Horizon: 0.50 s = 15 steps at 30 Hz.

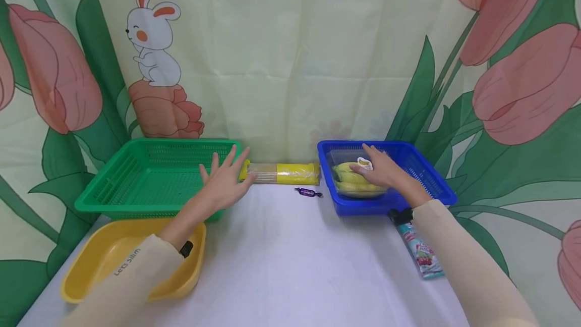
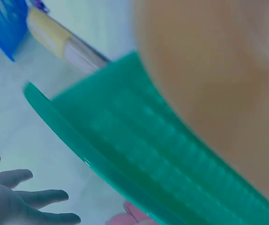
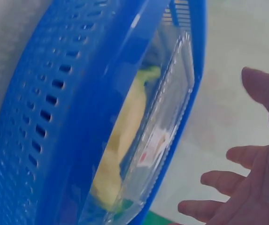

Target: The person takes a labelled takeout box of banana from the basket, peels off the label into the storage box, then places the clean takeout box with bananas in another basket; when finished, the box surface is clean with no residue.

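My left hand (image 1: 223, 185), fingers spread and holding nothing, hovers over the right end of the green basket (image 1: 150, 209). The left wrist view shows its fingers (image 2: 45, 198) outstretched beyond the basket's rim. Over the blue basket (image 1: 349, 208) is my right hand (image 1: 383, 169), with fingers extended. In that basket lies a clear plastic box (image 3: 179, 103) of yellow-green bananas (image 1: 358, 188), with a white label. The right wrist view has the right hand's fingers (image 3: 223, 182) spread apart from the box, gripping nothing.
Between the baskets lie a long yellow-and-clear pack (image 1: 297, 173) of thin pale sticks and a purple wrapped candy (image 1: 308, 193). A yellow tub (image 1: 194, 271) stands below the green basket. A teal packet (image 1: 422, 251) lies beside my right sleeve. A printed curtain (image 1: 290, 64) hangs behind.
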### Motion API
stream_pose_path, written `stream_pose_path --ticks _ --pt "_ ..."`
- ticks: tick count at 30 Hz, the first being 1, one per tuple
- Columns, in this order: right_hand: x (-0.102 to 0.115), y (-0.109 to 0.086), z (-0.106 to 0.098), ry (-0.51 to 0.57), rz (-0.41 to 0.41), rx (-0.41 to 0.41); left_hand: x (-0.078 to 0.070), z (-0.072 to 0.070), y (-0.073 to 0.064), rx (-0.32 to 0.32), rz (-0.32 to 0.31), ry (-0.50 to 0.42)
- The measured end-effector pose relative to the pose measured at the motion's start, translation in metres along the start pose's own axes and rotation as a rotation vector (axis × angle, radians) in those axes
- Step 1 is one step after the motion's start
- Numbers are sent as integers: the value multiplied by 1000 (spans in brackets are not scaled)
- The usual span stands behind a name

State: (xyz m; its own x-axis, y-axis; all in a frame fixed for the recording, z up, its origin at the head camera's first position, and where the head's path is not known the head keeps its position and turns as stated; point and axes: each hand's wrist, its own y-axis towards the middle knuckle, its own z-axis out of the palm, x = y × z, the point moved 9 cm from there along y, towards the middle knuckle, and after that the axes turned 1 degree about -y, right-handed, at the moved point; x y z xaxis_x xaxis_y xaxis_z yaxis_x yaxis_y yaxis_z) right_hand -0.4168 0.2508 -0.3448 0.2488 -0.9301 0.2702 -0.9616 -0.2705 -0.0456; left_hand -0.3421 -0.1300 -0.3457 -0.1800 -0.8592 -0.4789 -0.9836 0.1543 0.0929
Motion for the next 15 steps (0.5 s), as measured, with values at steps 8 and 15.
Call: stream_pose_path --ticks 8,15 --pt "-31 3 -5 68 77 30 -35 25 10 -18 37 -86" --pt "-52 6 -4 138 157 57 -66 47 13 -10 58 -188"
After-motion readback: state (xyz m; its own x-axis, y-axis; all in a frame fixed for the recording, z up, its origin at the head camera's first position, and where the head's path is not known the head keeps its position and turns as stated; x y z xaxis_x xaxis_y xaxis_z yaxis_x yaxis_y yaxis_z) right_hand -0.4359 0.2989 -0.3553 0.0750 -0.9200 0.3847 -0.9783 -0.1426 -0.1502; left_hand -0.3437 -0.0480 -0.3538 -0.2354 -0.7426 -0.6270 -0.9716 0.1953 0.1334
